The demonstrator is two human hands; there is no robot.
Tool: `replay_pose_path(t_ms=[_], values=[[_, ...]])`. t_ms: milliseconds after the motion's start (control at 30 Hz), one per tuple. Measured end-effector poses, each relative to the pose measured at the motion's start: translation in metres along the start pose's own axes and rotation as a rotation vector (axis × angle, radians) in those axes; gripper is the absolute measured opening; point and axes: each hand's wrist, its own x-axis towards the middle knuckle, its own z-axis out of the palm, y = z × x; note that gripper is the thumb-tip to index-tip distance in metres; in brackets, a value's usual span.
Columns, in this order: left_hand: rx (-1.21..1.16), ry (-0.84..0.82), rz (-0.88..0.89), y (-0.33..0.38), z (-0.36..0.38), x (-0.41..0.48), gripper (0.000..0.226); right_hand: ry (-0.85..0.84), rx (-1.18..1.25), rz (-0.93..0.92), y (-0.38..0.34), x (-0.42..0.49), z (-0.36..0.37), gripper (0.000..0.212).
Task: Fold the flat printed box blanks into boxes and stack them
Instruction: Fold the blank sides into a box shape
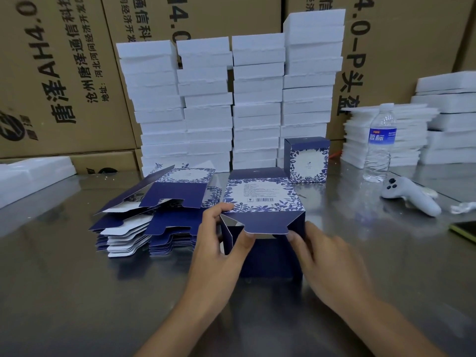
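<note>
Blue and white card sits under the fingertips. The left fingers (226, 207) curl over the top left edge of a half-folded box (260, 199), and the left thumb (247, 239) pokes up under its dark blue flap (265, 222). So the left hand (219, 243) holds the box by its left wall. One tip of the right hand (327, 261) touches the right corner of the flap. That hand is blurry, so I cannot tell if it grips the box or only touches it. Its back faces up.

Both bare arms come up from the bottom of the frame and lean in toward the middle. The box sits in the middle, on a shiny metal table (77, 292), with its open end facing the person.

Just left of it lies a messy pile of flat blanks (154, 217). A finished box (306, 161) stands upright just behind it, to the right. Tall white foam stacks (231, 99) fill the top middle, with brown cartons (51, 73) behind. A water bottle (380, 143) and a white controller (409, 195) are at the right.
</note>
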Motion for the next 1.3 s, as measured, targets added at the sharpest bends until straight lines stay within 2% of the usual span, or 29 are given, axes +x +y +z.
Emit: replay_pose_path(t_ms=[133, 367, 567, 800, 933, 1100, 1300], values=[[0.024, -0.025, 0.002, -0.002, -0.001, 0.0, 0.046, -0.003, -0.061, 0.008, 0.003, 0.002, 0.004, 0.048], [0.025, -0.012, -0.001, -0.002, -0.003, 0.001, 0.043, -0.096, -0.048, 0.007, 0.009, 0.0, 0.008, 0.045], [0.048, -0.024, 0.001, -0.004, -0.001, 0.001, 0.053, -0.103, -0.018, 0.039, 0.011, 0.002, 0.011, 0.047], [0.045, -0.027, -0.007, -0.005, -0.002, 0.001, 0.051, -0.252, -0.052, 0.03, 0.014, -0.001, 0.009, 0.047], [0.049, -0.026, -0.01, -0.005, -0.002, 0.001, 0.047, -0.26, -0.06, 0.046, 0.014, 0.001, 0.008, 0.046], [0.022, -0.035, -0.006, -0.003, -0.003, 0.0, 0.052, -0.364, -0.047, 0.036, 0.017, 0.0, 0.006, 0.035], [0.002, -0.034, -0.011, -0.003, -0.004, 0.001, 0.048, -0.375, -0.01, 0.061, 0.013, -0.001, 0.003, 0.033]])
